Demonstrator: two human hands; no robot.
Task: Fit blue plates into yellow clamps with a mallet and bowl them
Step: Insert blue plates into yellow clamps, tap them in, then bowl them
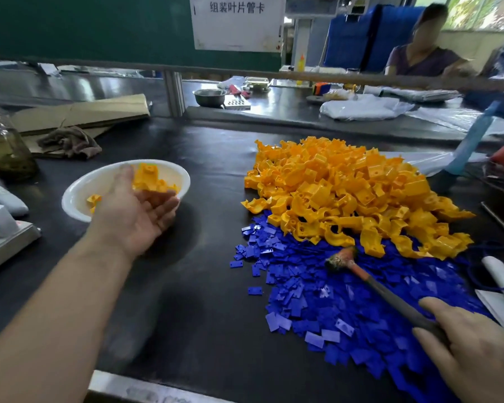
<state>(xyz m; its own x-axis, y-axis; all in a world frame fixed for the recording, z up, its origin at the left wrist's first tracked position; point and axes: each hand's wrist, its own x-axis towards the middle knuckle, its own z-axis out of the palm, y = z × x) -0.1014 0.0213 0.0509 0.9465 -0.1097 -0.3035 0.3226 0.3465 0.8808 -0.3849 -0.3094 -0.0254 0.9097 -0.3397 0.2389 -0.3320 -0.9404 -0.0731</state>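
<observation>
Black surface [210, 301]: open strip runs between bowl and piles.
White bowl [76, 196], left: a few yellow clamps [149, 177] inside.
left hand [137, 210]: palm up over the bowl's near rim, fingers [163, 202] loosely spread, holding nothing.
clamp pile [346, 193], right, overlapping blue plates [317, 303], which reach the near edge.
right hand [477, 353]: fingers clamped on mallet [358, 271], head resting on the plates.

left hand [134, 210]: blurred, hides bowl [79, 187] near rim | mallet [384, 290] handle end: under right hand [477, 356], itself cut by frame edge
</observation>
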